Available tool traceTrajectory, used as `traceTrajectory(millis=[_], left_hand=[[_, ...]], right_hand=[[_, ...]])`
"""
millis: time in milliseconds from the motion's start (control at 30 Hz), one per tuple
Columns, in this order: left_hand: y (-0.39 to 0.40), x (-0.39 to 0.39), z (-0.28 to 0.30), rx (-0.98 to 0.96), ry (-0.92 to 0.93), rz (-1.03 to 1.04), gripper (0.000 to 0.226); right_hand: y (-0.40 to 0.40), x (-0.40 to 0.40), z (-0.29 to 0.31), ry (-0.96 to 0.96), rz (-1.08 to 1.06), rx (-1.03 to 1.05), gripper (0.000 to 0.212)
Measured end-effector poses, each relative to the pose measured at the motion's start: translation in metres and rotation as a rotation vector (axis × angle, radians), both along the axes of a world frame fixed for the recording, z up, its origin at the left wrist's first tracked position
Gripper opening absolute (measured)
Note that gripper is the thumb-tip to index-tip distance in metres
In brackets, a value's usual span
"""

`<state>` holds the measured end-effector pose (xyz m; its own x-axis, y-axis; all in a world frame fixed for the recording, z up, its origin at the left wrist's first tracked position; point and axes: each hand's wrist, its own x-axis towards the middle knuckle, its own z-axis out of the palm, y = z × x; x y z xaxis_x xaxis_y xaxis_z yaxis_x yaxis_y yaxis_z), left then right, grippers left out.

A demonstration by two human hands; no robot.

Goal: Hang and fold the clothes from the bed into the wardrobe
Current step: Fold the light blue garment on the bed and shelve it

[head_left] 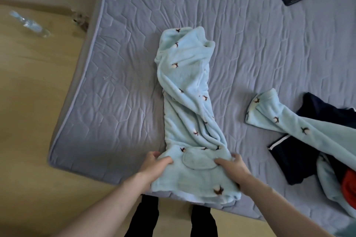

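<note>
Grey quilted bed [125, 75] carries a light-blue fleece garment [185, 86] stretched lengthwise from its near edge. Left hand [154, 165] and right hand [234, 167] each pinch the near end with curled fingers, likely to flatten it for folding.

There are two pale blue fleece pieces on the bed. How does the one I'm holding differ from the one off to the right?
The held fleece piece lies bunched lengthwise on bare mattress; both hands, left and right, grip its near end. The right fleece piece is untouched, draped over dark navy clothes, running out of frame. Both share the print.
</note>
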<state>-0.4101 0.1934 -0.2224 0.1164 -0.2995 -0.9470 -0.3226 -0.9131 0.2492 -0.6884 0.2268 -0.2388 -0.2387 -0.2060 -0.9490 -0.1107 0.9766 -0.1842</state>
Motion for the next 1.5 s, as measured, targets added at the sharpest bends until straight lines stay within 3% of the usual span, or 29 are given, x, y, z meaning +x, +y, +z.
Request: traceTrajectory(millis=[100, 233, 333, 467, 600, 700, 833, 1000, 1100, 1200, 1300, 1400, 1500], left_hand=[[-0.037, 0.0, 0.004, -0.101, 0.034, 0.082, 0.06], [-0.079, -0.008, 0.005, -0.19, 0.045, 0.121, 0.032], [-0.106, -0.014, 0.01, -0.221, 0.081, 0.122, 0.014], [-0.153, -0.017, 0.031, -0.24, 0.178, 0.238, 0.018], [-0.226, -0.02, 0.056, -0.257, 0.286, 0.364, 0.02], [-0.289, -0.024, 0.073, -0.336, 0.331, 0.502, 0.032], [-0.343, -0.028, 0.071, -0.435, 0.358, 0.607, 0.04], [-0.312, -0.025, 0.0, -0.423, -0.134, 0.119, 0.047], [-0.272, -0.028, -0.036, -0.294, -0.093, 0.038, 0.082], [-0.247, -0.038, -0.063, -0.268, 0.028, 0.077, 0.111], [-0.239, -0.053, -0.083, -0.286, 0.123, 0.131, 0.103], [-0.237, -0.057, -0.096, -0.313, 0.106, 0.182, 0.067], [-0.233, -0.05, -0.098, -0.244, 0.044, 0.173, 0.053]], right_hand=[[-0.042, -0.008, 0.013, -0.003, -0.041, -0.052, 0.083], [-0.096, -0.011, 0.025, -0.023, -0.057, -0.077, 0.043], [-0.129, -0.014, 0.036, -0.091, -0.133, -0.074, 0.032], [-0.175, -0.013, 0.054, -0.217, -0.23, -0.137, 0.048], [-0.241, -0.02, 0.086, -0.341, -0.269, -0.323, 0.031], [-0.294, -0.021, 0.102, -0.448, -0.439, -0.426, 0.034], [-0.345, -0.007, 0.087, -0.317, -0.647, -0.596, 0.022], [-0.304, 0.021, 0.025, 0.086, -0.216, -0.367, 0.062], [-0.249, 0.036, -0.016, 0.247, -0.181, -0.237, 0.092], [-0.21, 0.045, -0.044, 0.344, -0.296, -0.042, 0.117], [-0.187, 0.053, -0.061, 0.158, -0.551, 0.021, 0.123], [-0.18, 0.06, -0.069, -0.204, -0.647, -0.115, 0.095], [-0.183, 0.06, -0.07, -0.243, -0.708, -0.217, 0.077]])
